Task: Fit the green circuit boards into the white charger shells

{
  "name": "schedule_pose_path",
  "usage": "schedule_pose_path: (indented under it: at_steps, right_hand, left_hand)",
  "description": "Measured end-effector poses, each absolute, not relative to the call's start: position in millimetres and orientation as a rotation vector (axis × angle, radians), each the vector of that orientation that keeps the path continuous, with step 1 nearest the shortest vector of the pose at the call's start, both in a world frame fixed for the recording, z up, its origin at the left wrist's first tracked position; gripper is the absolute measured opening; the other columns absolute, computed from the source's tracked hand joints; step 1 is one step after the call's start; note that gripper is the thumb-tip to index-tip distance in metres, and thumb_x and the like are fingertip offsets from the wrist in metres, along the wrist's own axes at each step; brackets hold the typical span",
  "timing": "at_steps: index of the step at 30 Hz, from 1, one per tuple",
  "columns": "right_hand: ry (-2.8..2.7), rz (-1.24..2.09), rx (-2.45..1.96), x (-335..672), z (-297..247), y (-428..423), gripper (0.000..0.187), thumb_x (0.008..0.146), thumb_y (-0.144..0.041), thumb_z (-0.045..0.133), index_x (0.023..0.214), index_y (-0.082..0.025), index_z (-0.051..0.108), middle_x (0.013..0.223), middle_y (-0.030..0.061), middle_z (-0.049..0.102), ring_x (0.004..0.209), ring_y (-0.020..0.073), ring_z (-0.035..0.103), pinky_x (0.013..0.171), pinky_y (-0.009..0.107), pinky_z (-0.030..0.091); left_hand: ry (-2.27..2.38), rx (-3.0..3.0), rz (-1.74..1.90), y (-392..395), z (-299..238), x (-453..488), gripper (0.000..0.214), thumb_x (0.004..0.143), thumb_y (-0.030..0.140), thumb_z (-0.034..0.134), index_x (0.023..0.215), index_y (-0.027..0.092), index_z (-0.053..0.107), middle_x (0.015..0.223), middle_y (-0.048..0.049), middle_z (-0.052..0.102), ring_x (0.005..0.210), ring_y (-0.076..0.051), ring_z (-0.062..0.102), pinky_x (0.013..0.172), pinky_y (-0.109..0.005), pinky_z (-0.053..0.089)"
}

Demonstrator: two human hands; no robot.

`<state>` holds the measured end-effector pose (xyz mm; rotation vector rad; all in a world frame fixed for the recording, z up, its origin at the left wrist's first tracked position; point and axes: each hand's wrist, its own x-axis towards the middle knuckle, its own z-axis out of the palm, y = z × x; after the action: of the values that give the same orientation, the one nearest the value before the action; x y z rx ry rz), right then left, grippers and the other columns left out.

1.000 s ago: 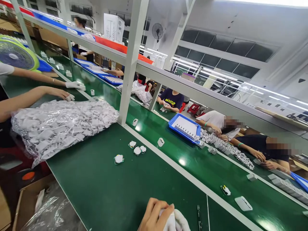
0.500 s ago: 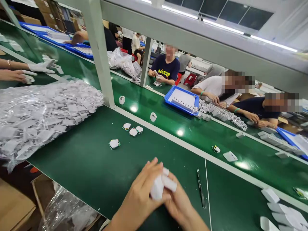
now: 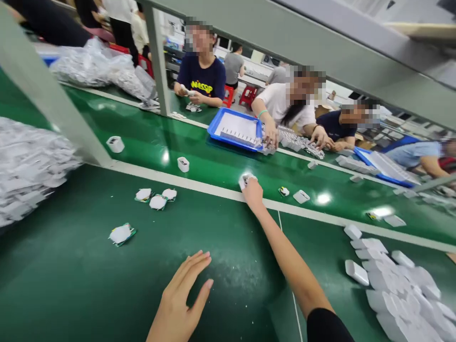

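My right hand (image 3: 253, 194) is stretched forward over the green belt (image 3: 213, 164). Its fingers are closed round a small white plastic housing (image 3: 245, 179) with an opening on top. Nearer to me, my left hand (image 3: 185, 294) hovers over the green worktable (image 3: 228, 251), fingers extended and thumb apart, holding nothing. Ahead of it and to the left lies a small circuit board (image 3: 122, 234) with a white pad on top. Further on, three similar boards (image 3: 157, 203) sit close together.
Several white housings (image 3: 399, 285) are heaped at the right. A plastic bag of white parts (image 3: 32, 166) bulges at the left, beside a metal post (image 3: 67, 99). The belt carries another white housing (image 3: 183, 164) and a loose board (image 3: 284, 191). Co-workers sit opposite, by a blue tray (image 3: 235, 130).
My hands, earlier together around the white housing, have separated. The right one has reached forward to the belt with the housing; the left has opened. The view has swung to the right.
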<state>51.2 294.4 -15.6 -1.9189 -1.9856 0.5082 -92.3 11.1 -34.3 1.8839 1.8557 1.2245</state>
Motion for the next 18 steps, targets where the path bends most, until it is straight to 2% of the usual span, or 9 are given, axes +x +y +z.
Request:
schedule_pose_path:
  at_steps: [4, 10, 14, 18]
  right_hand:
    - [-2.068, 0.375, -2.043, 95, 3, 274, 0.036, 0.093, -0.036, 0.059, 0.123, -0.017, 0.057, 0.127, 0.0094, 0.058, 0.114, 0.0249, 0.059, 0.096, 0.049, 0.049]
    - [-1.803, 0.314, -2.502, 268, 56, 195, 0.030, 0.093, -0.033, 0.060, 0.118, -0.017, 0.059, 0.122, 0.0086, 0.061, 0.106, 0.0223, 0.062, 0.091, 0.045, 0.053]
    - [-1.687, 0.476, -2.514, 333, 63, 148, 0.033, 0.093, -0.035, 0.060, 0.120, -0.016, 0.058, 0.121, 0.0091, 0.061, 0.102, 0.0213, 0.063, 0.086, 0.042, 0.055]
    - [-1.818, 0.815, -2.210, 311, 46, 135, 0.027, 0.094, -0.034, 0.057, 0.109, -0.012, 0.062, 0.103, 0.0088, 0.067, 0.090, 0.0195, 0.067, 0.080, 0.037, 0.056]
  left_hand:
    - [1.748, 1.951, 1.117, 9, -35, -88, 0.031, 0.092, 0.033, 0.054, 0.122, 0.030, 0.062, 0.121, 0.0009, 0.070, 0.109, -0.022, 0.069, 0.083, -0.031, 0.064]
    - [1.600, 1.845, 1.161, 7, -37, -62, 0.030, 0.092, 0.032, 0.054, 0.121, 0.032, 0.064, 0.122, 0.0014, 0.070, 0.116, -0.024, 0.066, 0.095, -0.038, 0.060]
    - [1.484, 1.964, 1.067, 11, -31, -39, 0.030, 0.093, 0.032, 0.052, 0.121, 0.032, 0.064, 0.122, 0.0007, 0.070, 0.115, -0.024, 0.066, 0.092, -0.037, 0.060]
    - [1.311, 2.119, 0.943, 17, -19, -9, 0.032, 0.089, 0.026, 0.057, 0.120, 0.030, 0.063, 0.121, -0.0036, 0.070, 0.107, -0.022, 0.070, 0.084, -0.032, 0.063]
